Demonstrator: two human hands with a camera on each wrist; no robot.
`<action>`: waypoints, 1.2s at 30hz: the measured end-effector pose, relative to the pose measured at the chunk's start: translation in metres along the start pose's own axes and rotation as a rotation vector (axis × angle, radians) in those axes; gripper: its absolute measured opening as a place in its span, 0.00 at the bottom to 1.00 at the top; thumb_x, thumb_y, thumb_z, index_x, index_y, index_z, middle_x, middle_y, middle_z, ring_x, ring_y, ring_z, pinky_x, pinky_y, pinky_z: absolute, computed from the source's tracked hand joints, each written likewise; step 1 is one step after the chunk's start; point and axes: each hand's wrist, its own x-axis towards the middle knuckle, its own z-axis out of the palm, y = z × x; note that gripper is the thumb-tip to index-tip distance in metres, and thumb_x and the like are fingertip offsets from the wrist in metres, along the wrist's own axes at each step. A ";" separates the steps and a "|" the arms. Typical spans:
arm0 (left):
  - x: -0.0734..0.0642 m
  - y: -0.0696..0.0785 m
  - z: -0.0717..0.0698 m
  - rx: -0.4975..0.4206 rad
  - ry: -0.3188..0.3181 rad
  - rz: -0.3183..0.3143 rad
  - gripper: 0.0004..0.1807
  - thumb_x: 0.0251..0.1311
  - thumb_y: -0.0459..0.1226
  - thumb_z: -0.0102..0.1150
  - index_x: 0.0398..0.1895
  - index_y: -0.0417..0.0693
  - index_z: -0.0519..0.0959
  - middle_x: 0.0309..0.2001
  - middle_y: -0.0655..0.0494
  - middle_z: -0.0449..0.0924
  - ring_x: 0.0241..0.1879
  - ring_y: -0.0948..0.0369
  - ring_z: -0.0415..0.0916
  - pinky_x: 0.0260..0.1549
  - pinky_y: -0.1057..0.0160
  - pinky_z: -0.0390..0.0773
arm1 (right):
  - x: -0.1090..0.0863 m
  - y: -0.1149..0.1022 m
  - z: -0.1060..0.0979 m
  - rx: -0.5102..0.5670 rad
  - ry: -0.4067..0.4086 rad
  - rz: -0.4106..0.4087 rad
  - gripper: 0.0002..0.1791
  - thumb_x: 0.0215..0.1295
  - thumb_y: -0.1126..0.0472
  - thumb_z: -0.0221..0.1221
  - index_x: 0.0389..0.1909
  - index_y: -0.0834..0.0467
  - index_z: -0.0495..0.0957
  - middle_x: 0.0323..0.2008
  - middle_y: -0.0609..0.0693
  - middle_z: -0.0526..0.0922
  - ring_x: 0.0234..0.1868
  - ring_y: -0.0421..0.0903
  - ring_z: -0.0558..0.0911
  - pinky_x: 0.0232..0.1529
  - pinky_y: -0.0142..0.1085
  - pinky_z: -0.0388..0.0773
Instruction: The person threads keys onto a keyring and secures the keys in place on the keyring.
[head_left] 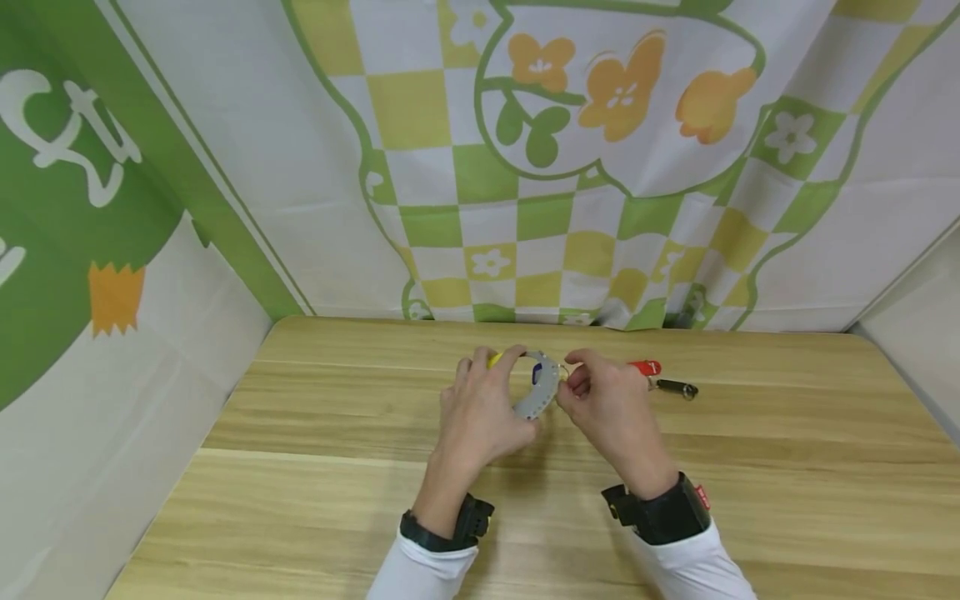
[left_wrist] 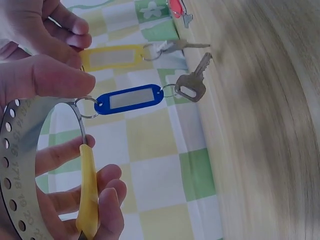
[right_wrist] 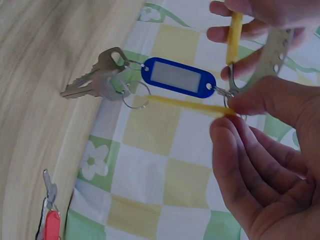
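Note:
My left hand (head_left: 480, 408) grips a large grey ring-shaped key holder (head_left: 542, 392), which has a plate of numbered holes and a yellow handle (left_wrist: 87, 195). From it dangles a blue key tag (left_wrist: 131, 99) by a small split ring, with a metal key (left_wrist: 191, 87) at its lower end. Close by on the right, my right hand (head_left: 615, 408) pinches the upper end of a yellow key tag (left_wrist: 112, 57) between thumb and fingers. Another key (right_wrist: 95, 85) hangs from that tag. The pinched fingertips hide how the yellow tag's upper ring meets the holder.
Beyond my right hand, a red key tag (head_left: 647, 367) with a key and a small black fob (head_left: 677, 387) lie on the wooden table (head_left: 300, 500). A checked, flowered cloth (head_left: 540, 217) hangs along the table's back edge, and a printed green-and-white sheet (head_left: 60, 250) hangs at the left.

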 end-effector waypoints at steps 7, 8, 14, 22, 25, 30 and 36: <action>0.000 0.002 0.000 -0.022 0.003 -0.025 0.47 0.38 0.46 0.76 0.70 0.59 0.73 0.59 0.44 0.74 0.48 0.48 0.73 0.32 0.45 0.76 | -0.002 0.001 0.005 -0.050 0.080 -0.051 0.17 0.51 0.71 0.70 0.43 0.68 0.82 0.24 0.52 0.83 0.23 0.45 0.83 0.25 0.42 0.79; 0.000 0.002 0.000 -0.026 0.002 -0.028 0.46 0.39 0.47 0.76 0.70 0.59 0.73 0.59 0.44 0.74 0.47 0.49 0.73 0.31 0.45 0.76 | -0.002 0.001 0.006 -0.054 0.093 -0.057 0.17 0.51 0.71 0.70 0.43 0.67 0.82 0.24 0.52 0.83 0.23 0.46 0.82 0.25 0.42 0.79; 0.000 0.003 0.000 -0.054 0.002 -0.037 0.47 0.39 0.47 0.76 0.70 0.58 0.72 0.58 0.44 0.74 0.44 0.49 0.72 0.31 0.46 0.76 | -0.003 0.000 0.011 -0.062 0.163 -0.083 0.17 0.50 0.71 0.70 0.43 0.67 0.81 0.24 0.52 0.82 0.24 0.47 0.82 0.24 0.43 0.78; 0.000 0.004 -0.001 -0.086 0.017 -0.054 0.46 0.40 0.47 0.75 0.70 0.59 0.72 0.57 0.45 0.75 0.46 0.48 0.74 0.34 0.44 0.76 | -0.004 -0.005 0.016 -0.064 0.256 -0.081 0.16 0.51 0.71 0.70 0.43 0.66 0.82 0.25 0.53 0.83 0.24 0.49 0.82 0.26 0.43 0.79; 0.000 0.005 -0.001 -0.105 0.015 -0.059 0.47 0.39 0.47 0.76 0.71 0.59 0.72 0.58 0.45 0.74 0.48 0.48 0.74 0.35 0.42 0.76 | -0.005 -0.006 0.017 -0.058 0.273 -0.068 0.18 0.50 0.70 0.72 0.43 0.66 0.81 0.26 0.53 0.83 0.24 0.49 0.82 0.27 0.43 0.79; 0.000 0.005 -0.002 -0.123 0.007 -0.071 0.48 0.40 0.47 0.76 0.72 0.59 0.71 0.58 0.46 0.74 0.49 0.48 0.74 0.37 0.42 0.76 | -0.004 -0.007 0.017 -0.049 0.258 -0.061 0.18 0.51 0.69 0.73 0.44 0.66 0.81 0.26 0.53 0.84 0.25 0.49 0.83 0.28 0.44 0.80; 0.000 0.003 -0.003 -0.124 -0.001 -0.094 0.47 0.41 0.48 0.77 0.72 0.61 0.71 0.58 0.47 0.74 0.50 0.47 0.74 0.37 0.40 0.76 | -0.002 -0.005 0.012 0.058 0.186 -0.026 0.17 0.50 0.72 0.73 0.42 0.67 0.83 0.26 0.55 0.85 0.24 0.48 0.84 0.28 0.41 0.83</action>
